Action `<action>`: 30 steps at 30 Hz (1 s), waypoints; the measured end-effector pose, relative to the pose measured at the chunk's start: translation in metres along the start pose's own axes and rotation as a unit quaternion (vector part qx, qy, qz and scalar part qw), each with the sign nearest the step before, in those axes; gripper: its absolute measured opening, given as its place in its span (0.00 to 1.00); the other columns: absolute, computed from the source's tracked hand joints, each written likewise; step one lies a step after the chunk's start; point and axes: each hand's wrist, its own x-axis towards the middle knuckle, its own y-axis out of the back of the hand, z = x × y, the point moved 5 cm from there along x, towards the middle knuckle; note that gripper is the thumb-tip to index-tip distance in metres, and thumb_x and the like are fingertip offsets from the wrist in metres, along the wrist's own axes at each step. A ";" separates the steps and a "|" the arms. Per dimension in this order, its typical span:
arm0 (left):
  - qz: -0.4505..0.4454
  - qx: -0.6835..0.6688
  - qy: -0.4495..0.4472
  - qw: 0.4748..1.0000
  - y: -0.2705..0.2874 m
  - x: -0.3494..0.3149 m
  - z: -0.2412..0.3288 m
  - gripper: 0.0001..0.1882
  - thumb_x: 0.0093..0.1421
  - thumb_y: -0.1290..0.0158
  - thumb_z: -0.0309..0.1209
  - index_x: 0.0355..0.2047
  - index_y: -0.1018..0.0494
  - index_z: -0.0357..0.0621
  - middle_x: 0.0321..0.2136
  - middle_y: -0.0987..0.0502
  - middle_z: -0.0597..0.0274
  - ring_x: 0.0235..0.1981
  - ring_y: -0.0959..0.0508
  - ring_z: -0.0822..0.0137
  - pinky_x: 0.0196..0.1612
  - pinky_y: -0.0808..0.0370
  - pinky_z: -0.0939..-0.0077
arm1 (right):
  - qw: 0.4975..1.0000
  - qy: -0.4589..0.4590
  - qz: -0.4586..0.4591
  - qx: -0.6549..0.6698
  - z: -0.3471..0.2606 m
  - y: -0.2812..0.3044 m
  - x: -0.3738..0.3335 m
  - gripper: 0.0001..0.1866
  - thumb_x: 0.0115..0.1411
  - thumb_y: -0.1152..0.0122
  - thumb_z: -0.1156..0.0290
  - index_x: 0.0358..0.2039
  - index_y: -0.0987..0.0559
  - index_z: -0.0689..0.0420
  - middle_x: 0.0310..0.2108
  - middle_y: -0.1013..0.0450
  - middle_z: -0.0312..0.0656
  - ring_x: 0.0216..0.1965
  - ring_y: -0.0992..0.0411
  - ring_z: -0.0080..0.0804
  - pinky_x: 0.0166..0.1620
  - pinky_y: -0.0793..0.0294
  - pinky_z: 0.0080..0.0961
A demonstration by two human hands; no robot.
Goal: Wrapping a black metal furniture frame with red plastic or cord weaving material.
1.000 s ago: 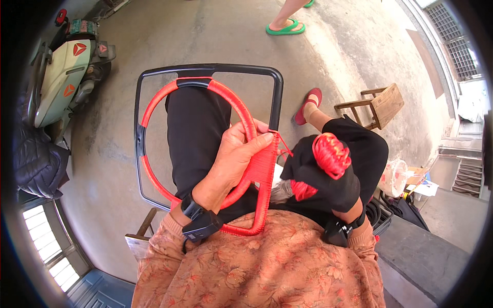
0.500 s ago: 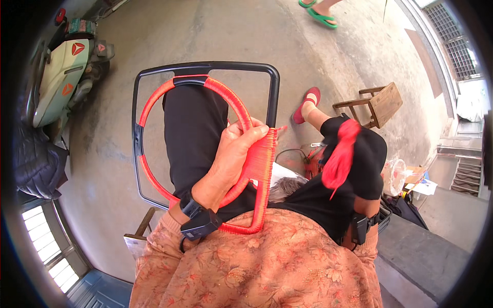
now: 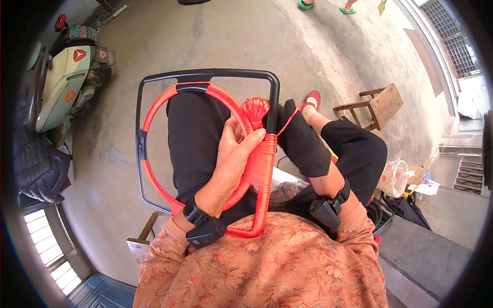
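My left hand (image 3: 237,149) is closed round a frame (image 3: 275,97) of black tube lying over my lap, its thumb on a wide band of tightly wound red cord (image 3: 261,161). Inside the frame is a ring (image 3: 154,110), mostly wrapped in the same red cord. A bundle of red cord (image 3: 255,110) shows between the ring and the frame's right bar, just above my left fingers. My right hand (image 3: 303,143), in a black glove, is just right of that bar. A thin strand of red cord (image 3: 287,123) runs from the wound band to its fingers, which blend into dark surroundings.
A wooden stool (image 3: 377,108) lies tipped on the floor at the right. At the left stands a pale scooter (image 3: 64,84) with a dark padded jacket (image 3: 43,164) by it. A person's feet in green sandals (image 3: 305,5) are at the far edge. Bags and a crate (image 3: 382,220) lie right.
My gloved right hand has come in from the right to the frame's bar. The cord bundle has moved from above my right knee to inside the frame. My left hand keeps its hold.
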 end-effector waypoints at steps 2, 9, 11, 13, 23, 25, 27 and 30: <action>-0.005 -0.044 0.032 0.998 0.001 -0.001 -0.001 0.21 0.59 0.45 0.25 0.51 0.36 0.37 0.44 0.27 0.57 0.36 0.22 0.71 0.37 0.23 0.78 | 0.994 0.088 0.055 -0.020 -0.012 0.004 0.006 0.31 0.55 0.35 0.60 0.56 0.32 0.60 0.50 0.31 0.45 0.52 0.31 0.33 0.50 0.30 0.29; -0.019 -0.071 -0.030 0.997 -0.007 0.002 0.006 0.13 0.60 0.47 0.21 0.46 0.29 0.36 0.39 0.24 0.63 0.34 0.22 0.75 0.37 0.23 0.79 | 0.892 0.275 0.069 -0.351 -0.038 -0.023 0.009 0.31 0.49 0.29 0.64 0.53 0.28 0.59 0.55 0.34 0.50 0.53 0.31 0.36 0.50 0.29 0.29; -0.009 -0.080 -0.059 0.995 -0.010 0.001 0.008 0.13 0.60 0.47 0.22 0.46 0.30 0.37 0.38 0.23 0.63 0.33 0.23 0.76 0.37 0.23 0.79 | 0.942 0.220 0.072 -0.244 -0.040 -0.025 0.007 0.29 0.50 0.29 0.64 0.51 0.27 0.58 0.52 0.31 0.48 0.50 0.30 0.32 0.48 0.29 0.27; 0.035 -0.043 -0.078 0.995 -0.005 -0.001 0.010 0.15 0.60 0.46 0.25 0.47 0.30 0.38 0.36 0.22 0.64 0.32 0.22 0.75 0.37 0.24 0.79 | 0.977 0.149 0.146 -0.037 -0.041 -0.015 0.002 0.22 0.53 0.32 0.67 0.48 0.25 0.59 0.44 0.26 0.40 0.43 0.28 0.24 0.44 0.29 0.22; -0.109 -0.059 0.103 0.987 -0.005 -0.007 -0.011 0.11 0.63 0.50 0.26 0.45 0.26 0.36 0.38 0.20 0.60 0.36 0.20 0.70 0.42 0.23 0.78 | 0.851 0.241 0.005 -0.466 -0.083 0.014 -0.051 0.21 0.46 0.29 0.72 0.42 0.24 0.56 0.36 0.25 0.46 0.36 0.25 0.45 0.39 0.26 0.31; -0.114 -0.023 0.129 0.985 -0.009 -0.008 -0.014 0.10 0.63 0.48 0.27 0.43 0.26 0.37 0.35 0.20 0.61 0.34 0.20 0.72 0.38 0.23 0.79 | 0.825 0.248 0.016 -0.507 -0.087 0.020 -0.057 0.18 0.47 0.31 0.71 0.40 0.24 0.56 0.36 0.25 0.45 0.36 0.25 0.45 0.39 0.26 0.33; -0.111 -0.023 0.116 0.987 -0.010 -0.009 -0.009 0.08 0.63 0.48 0.28 0.41 0.27 0.38 0.33 0.20 0.61 0.32 0.20 0.72 0.36 0.22 0.79 | 0.781 0.170 0.036 -0.599 -0.087 0.037 -0.063 0.16 0.49 0.35 0.70 0.40 0.23 0.55 0.37 0.25 0.47 0.38 0.26 0.47 0.41 0.27 0.36; -0.104 -0.035 0.116 0.987 -0.012 -0.011 -0.002 0.06 0.63 0.47 0.29 0.37 0.27 0.40 0.30 0.21 0.62 0.28 0.21 0.73 0.32 0.22 0.79 | 0.709 0.026 0.143 -0.691 -0.082 0.083 -0.072 0.18 0.51 0.39 0.74 0.45 0.23 0.56 0.41 0.25 0.49 0.41 0.25 0.42 0.45 0.27 0.31</action>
